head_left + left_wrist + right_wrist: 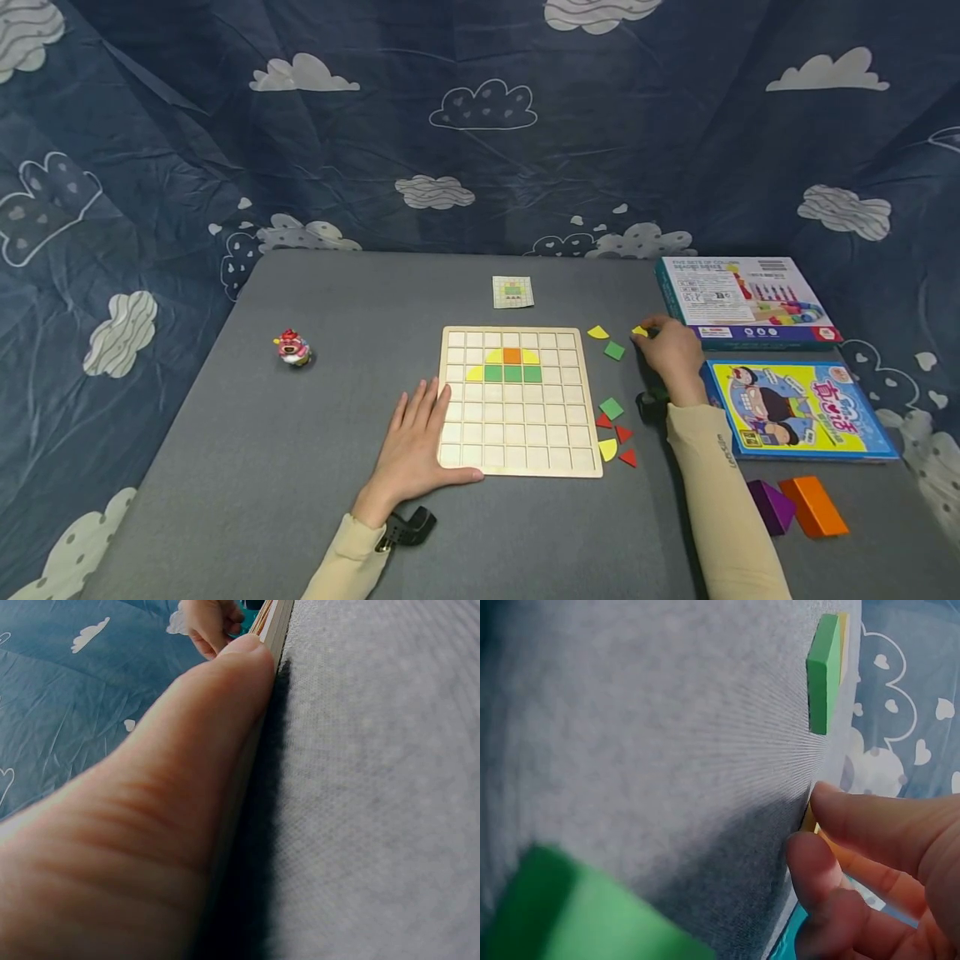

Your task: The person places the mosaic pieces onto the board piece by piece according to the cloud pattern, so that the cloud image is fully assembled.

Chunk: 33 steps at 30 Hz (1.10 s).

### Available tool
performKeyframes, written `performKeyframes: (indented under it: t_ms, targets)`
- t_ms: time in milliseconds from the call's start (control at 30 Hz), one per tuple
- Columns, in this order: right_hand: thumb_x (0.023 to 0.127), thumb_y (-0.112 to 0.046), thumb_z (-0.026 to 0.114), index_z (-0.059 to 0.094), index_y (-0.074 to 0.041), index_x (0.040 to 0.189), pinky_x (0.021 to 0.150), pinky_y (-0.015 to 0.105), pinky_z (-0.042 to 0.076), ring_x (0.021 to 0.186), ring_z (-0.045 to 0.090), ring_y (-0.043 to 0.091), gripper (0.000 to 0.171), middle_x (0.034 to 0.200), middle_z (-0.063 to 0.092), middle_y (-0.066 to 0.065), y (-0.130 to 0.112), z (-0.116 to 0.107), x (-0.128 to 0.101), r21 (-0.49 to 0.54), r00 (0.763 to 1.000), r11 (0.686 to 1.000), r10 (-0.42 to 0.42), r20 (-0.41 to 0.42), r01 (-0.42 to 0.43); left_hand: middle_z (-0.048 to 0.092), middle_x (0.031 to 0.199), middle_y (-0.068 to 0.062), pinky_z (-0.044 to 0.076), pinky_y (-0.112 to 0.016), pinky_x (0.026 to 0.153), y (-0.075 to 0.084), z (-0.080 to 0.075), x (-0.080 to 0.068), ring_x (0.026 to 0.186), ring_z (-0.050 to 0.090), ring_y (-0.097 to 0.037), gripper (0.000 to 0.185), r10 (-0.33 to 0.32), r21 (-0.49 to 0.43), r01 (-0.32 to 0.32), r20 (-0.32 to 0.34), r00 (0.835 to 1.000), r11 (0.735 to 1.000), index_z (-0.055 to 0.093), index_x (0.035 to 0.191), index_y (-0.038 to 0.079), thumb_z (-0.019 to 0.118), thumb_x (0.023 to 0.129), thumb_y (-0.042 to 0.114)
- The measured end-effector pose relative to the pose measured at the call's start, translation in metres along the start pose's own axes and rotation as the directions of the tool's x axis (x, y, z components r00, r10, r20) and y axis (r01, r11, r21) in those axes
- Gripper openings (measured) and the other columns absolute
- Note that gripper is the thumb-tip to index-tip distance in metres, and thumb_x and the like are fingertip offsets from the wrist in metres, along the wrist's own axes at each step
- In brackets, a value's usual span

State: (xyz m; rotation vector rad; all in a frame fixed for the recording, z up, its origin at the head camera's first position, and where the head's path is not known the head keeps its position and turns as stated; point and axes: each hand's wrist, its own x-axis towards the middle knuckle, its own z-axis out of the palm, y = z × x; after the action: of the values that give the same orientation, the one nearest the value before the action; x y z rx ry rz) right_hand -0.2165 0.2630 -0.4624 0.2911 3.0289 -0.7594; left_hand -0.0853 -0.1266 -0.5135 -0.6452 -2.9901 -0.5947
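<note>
The right hand [672,354] pinches a small yellow piece [639,332] on the grey table [300,467], just right of a green square [614,351]. The left hand [415,446] lies flat with fingers a little apart, touching the near left corner of the wooden board [520,402]

On the table [300,500]: grid board [519,442] at centre, a few tiles [512,365] set in its upper rows, small card [513,292] just behind it, toy figure [293,348] well apart to the left. Right of the board, loose pieces [613,421] scattered; farther right, box [742,302] behind booklet [798,410], two blocks [797,505] in front of the booklet. Left hand [415,446] flat against the board's left edge, right hand [670,350] on a small piece [639,332] between loose pieces and box.
</note>
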Motion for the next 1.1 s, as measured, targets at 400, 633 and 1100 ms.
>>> performKeyframes:
  t_ms: [400, 633, 1100]
  targets:
    - [0.089, -0.027, 0.066, 0.064, -0.001, 0.112, 0.069, 0.049, 0.042, 0.083, 0.052, 0.037, 0.034, 0.112, 0.059, 0.026, -0.0017, 0.0006, -0.0012, 0.004, 0.998, 0.999, 0.052, 0.044, -0.052, 0.009, 0.157, -0.014, -0.001, -0.042, 0.114, -0.0002, -0.0002, -0.0002, 0.143, 0.001, -0.026, 0.123, -0.001, 0.009, 0.001, -0.001, 1.0, 1.0, 0.014, 0.152, 0.006, 0.056, 0.066, 0.083]
    - [0.088, -0.03, 0.067, 0.064, -0.003, 0.112, 0.069, 0.048, 0.042, 0.084, 0.052, 0.037, 0.037, 0.109, 0.06, 0.023, -0.0032, 0.0, -0.0001, 0.003, 0.994, 0.997, 0.076, 0.076, -0.077, 0.008, 0.157, -0.014, -0.002, -0.042, 0.113, -0.0005, 0.0004, 0.0003, 0.143, 0.0, -0.025, 0.123, -0.006, 0.015, 0.006, 0.006, 1.0, 1.0, 0.013, 0.153, 0.006, 0.054, 0.066, 0.084]
    - [0.088, -0.027, 0.068, 0.064, 0.0, 0.112, 0.068, 0.044, 0.038, 0.082, 0.049, 0.034, 0.036, 0.099, 0.059, 0.019, -0.0038, -0.0011, -0.0008, 0.018, 0.994, 0.998, 0.05, 0.101, -0.052, 0.008, 0.157, -0.014, -0.001, -0.043, 0.114, -0.0004, 0.0003, 0.0002, 0.143, 0.0, -0.025, 0.123, -0.006, 0.016, 0.006, 0.008, 1.0, 1.0, 0.013, 0.153, 0.006, 0.054, 0.066, 0.084]
